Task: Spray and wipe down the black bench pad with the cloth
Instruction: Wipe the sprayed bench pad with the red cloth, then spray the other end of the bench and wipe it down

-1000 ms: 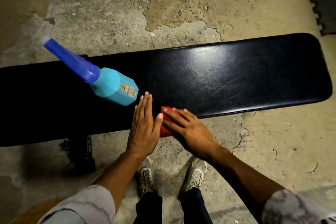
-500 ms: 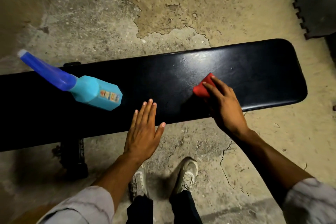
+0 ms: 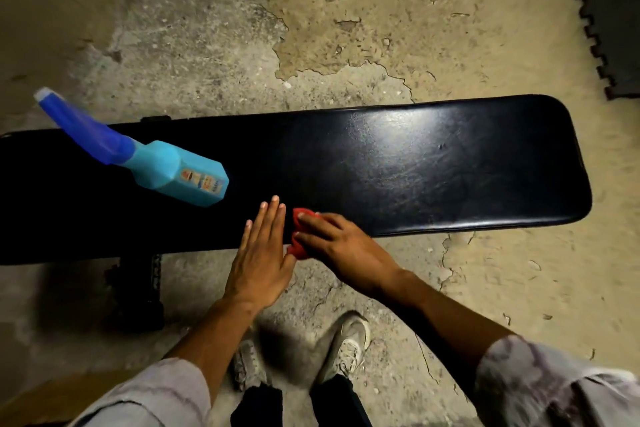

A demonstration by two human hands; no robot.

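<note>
The right hand [image 3: 346,246] has swept the red cloth [image 3: 300,232] back from the middle of the black bench pad [image 3: 433,163] to its near edge, beside the left hand [image 3: 261,260]. The right hand's fingers are spread and pressed flat on top of the cloth, pinning it to the pad rather than gripping it; only the cloth's left side shows beyond them. The left hand is open and flat, fingers together, with its fingertips on the pad's near edge, its thumb just beside the cloth. A blue spray bottle [image 3: 173,170] stands on the pad to the left, nozzle pointing away. Below, two sneakers [image 3: 346,347] stand on the cracked concrete floor [image 3: 311,28].
</note>
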